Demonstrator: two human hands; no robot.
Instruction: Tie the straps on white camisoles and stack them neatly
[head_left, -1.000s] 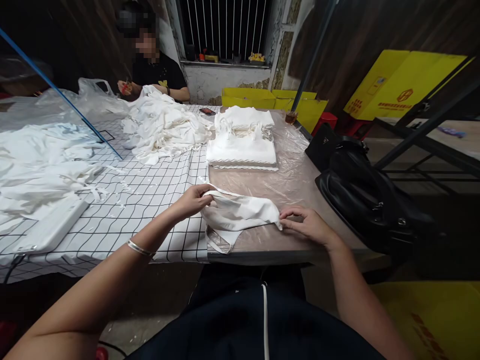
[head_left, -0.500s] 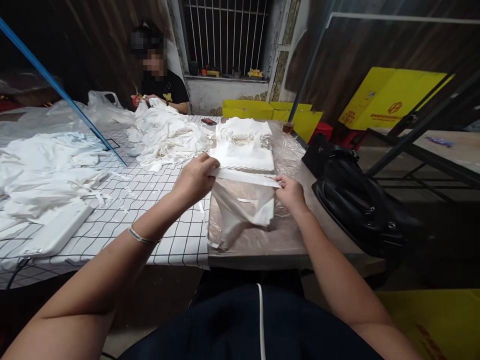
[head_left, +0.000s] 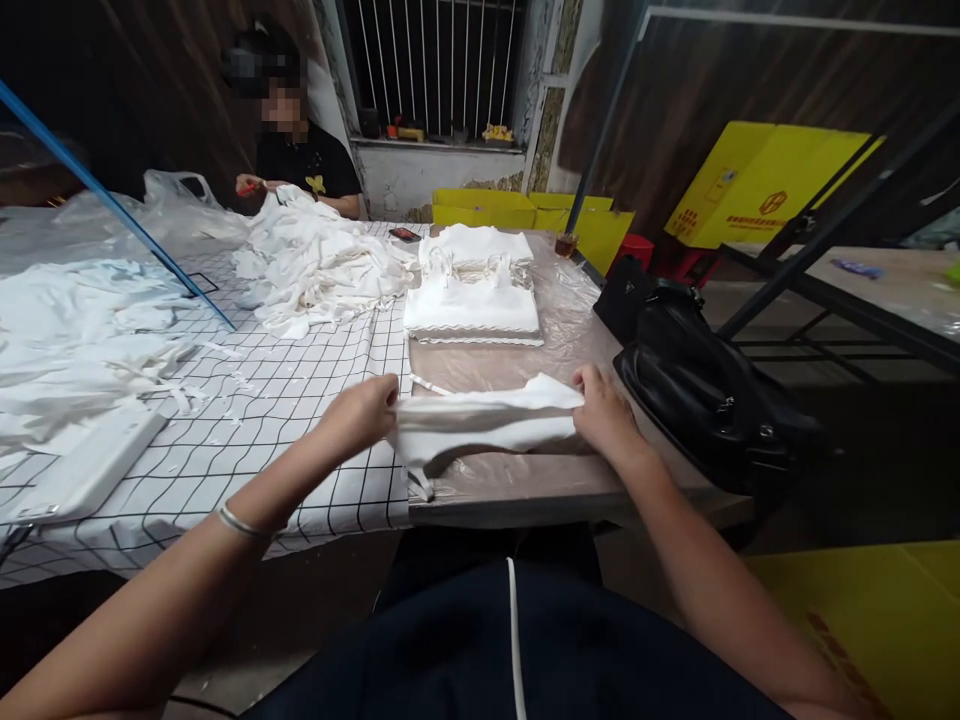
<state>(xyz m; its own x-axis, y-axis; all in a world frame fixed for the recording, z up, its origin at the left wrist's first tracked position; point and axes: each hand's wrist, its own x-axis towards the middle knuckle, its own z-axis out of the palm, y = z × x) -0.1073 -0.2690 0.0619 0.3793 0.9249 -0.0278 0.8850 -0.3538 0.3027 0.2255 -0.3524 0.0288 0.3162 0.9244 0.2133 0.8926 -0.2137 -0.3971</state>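
A small white garment (head_left: pixel 487 422) is stretched flat between my two hands, just above the plastic-covered table (head_left: pixel 525 475) near its front edge. My left hand (head_left: pixel 364 412) pinches its left end and my right hand (head_left: pixel 604 408) grips its right end. A thin strap hangs from the garment's lower left corner. Behind it lies a neat stack of folded white garments (head_left: pixel 472 300). A silver bangle sits on my left wrist.
A loose heap of white garments (head_left: pixel 315 262) lies on the checked cloth (head_left: pixel 300 400), with more white fabric (head_left: pixel 67 330) at far left. A person in black (head_left: pixel 300 165) works at the far end. A black bag (head_left: pixel 697 385) rests at the table's right edge. Yellow boxes (head_left: pixel 765 190) stand behind.
The garment lay on the table, was lifted and held up by its top edge, and is now lowered and pulled out flat between both hands.
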